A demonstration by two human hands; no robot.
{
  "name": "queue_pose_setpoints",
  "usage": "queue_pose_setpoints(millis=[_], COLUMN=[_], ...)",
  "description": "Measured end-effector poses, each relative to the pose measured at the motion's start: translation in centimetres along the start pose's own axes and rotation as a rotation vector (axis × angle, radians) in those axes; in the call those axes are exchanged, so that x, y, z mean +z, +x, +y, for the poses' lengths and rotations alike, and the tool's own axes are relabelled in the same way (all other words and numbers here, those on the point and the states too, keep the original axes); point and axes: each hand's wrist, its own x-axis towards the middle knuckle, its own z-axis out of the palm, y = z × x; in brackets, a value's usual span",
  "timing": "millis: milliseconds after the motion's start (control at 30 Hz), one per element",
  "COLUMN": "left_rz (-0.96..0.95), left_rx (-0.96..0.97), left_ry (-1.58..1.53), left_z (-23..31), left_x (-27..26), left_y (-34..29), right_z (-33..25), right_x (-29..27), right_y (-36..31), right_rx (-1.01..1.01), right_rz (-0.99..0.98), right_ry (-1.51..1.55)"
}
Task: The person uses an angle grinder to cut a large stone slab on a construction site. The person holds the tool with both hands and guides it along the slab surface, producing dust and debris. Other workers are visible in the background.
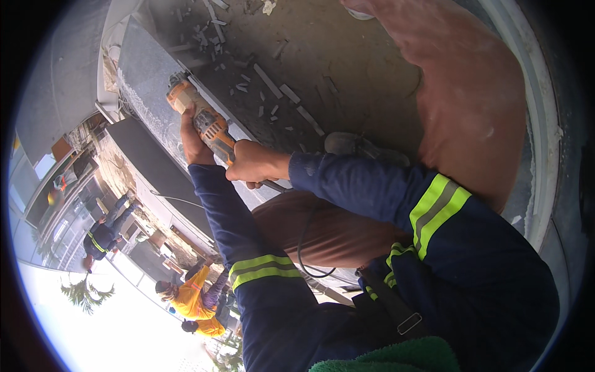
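Both my hands are on an orange and grey angle grinder (214, 129), its body dusty. Toward its head end, my left hand (191, 137) is wrapped round the tool from the near side. My right hand (257, 161) is closed on the rear handle, where a dark cord (300, 245) trails off past my leg. The grinder's head rests over or against a long grey slab (145, 59), whose surface carries white dust along one side. The disc itself is hidden, so I cannot tell whether it touches the slab.
Pale cut strips (268, 80) and small chips litter the dusty floor beside the slab. My shoe (350, 146) stands close to them. On the left lies a dark panel (158, 167). Workers in yellow (192, 297) and dark blue (102, 239) clothes are farther off.
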Motion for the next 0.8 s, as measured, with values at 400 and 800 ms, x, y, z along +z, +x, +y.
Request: queue_pose_setpoints(millis=[400, 800], left_rz=[-0.023, -0.001], left_rx=[0.002, -0.029], left_ry=[-0.032, -0.044], left_z=[-0.4, -0.8], left_x=[-0.4, -1.0], left_y=[-0.5, -0.4], right_z=[-0.1, 0.0], right_x=[0.1, 0.2], right_y=[-1.1, -1.7], right_rx=[0.012, 0.000], right_rz=[0.007, -0.007], right_ry=[-0.020, 0.008])
